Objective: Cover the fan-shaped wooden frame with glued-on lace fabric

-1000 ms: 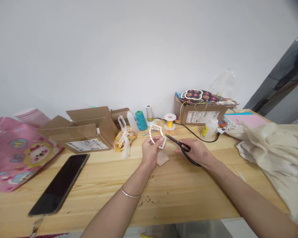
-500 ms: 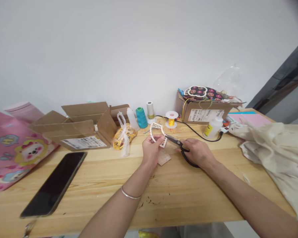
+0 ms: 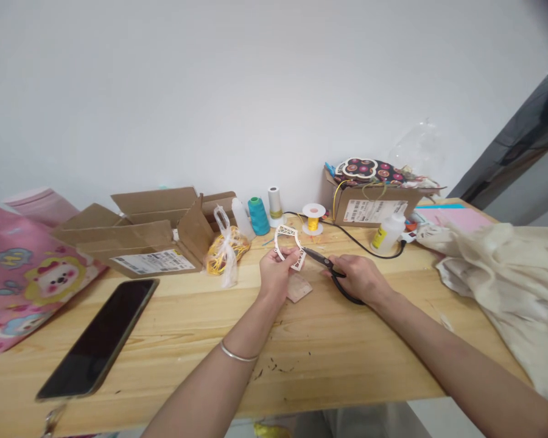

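My left hand is closed on a white openwork arch-shaped piece, holding it upright above the wooden table. My right hand grips black scissors whose blades point left and meet the lower right end of the white piece. A small tan scrap lies on the table just under my left hand. A thin bangle sits on my left wrist.
A black phone lies front left beside a pink cartoon bag. Open cardboard boxes, a bag of yellow bands, thread spools, a yellow wire reel, a glue bottle, a full box and cream cloth surround them.
Both hands hold the same grip; the scissor tips stay at the white piece's right end. The view shifted slightly, little else moved.
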The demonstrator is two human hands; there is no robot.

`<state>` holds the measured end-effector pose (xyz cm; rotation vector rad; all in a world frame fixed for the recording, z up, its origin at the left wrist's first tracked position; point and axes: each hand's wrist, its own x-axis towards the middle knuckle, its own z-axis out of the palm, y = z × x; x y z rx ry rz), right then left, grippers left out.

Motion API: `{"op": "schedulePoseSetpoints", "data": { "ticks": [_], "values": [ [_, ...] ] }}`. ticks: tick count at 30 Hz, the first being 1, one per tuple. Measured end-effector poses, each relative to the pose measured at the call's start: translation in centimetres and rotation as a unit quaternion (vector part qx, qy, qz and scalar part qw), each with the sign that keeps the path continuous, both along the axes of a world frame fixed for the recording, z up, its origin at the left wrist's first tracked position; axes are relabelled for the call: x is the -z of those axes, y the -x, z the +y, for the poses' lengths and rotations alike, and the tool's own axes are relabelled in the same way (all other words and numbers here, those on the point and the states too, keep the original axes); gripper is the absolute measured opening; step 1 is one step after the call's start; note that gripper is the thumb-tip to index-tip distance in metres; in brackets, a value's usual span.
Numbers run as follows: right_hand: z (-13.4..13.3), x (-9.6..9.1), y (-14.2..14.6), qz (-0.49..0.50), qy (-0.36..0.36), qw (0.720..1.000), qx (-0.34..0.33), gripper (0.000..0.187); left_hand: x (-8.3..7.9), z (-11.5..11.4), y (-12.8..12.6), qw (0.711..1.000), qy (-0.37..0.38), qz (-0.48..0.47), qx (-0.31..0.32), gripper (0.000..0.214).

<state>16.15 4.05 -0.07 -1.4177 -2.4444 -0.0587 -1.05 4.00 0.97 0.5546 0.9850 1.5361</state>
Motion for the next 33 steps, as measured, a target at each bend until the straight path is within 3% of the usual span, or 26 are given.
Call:
{"op": "schedulePoseSetpoints", "data": {
  "ticks": [6, 13, 18, 26, 33],
  "values": [
    [0.1, 0.0, -0.2, 0.016, 0.016, 1.000, -0.009, 0.032, -0.3, 0.0, 0.1, 1.000, 0.016, -0.001, 0.011, 0.034],
    [0.3, -0.9, -0.6, 0.136, 0.091, 0.984, -0.064, 0.036, -0.3, 0.1, 0.3, 0.999, 0.016, 0.000, 0.030, 0.034],
    [1.0, -0.9, -2.2, 0.246, 0.112, 0.962, 0.033, 0.043, -0.2, 0.0, 0.3, 0.999, 0.007, 0.010, 0.037, 0.034],
    [0.6, -1.5, -2.3, 0.070, 0.089, 0.991, 0.067, 0.034, -0.1, 0.0, 0.2, 0.999, 0.002, 0.020, 0.030, 0.033],
    [0.5, -1.7, -2.3, 0.110, 0.082, 0.991, 0.009, 0.034, -0.2, -0.1, 0.0, 0.999, -0.007, 0.033, 0.027, 0.033]
  ]
}}
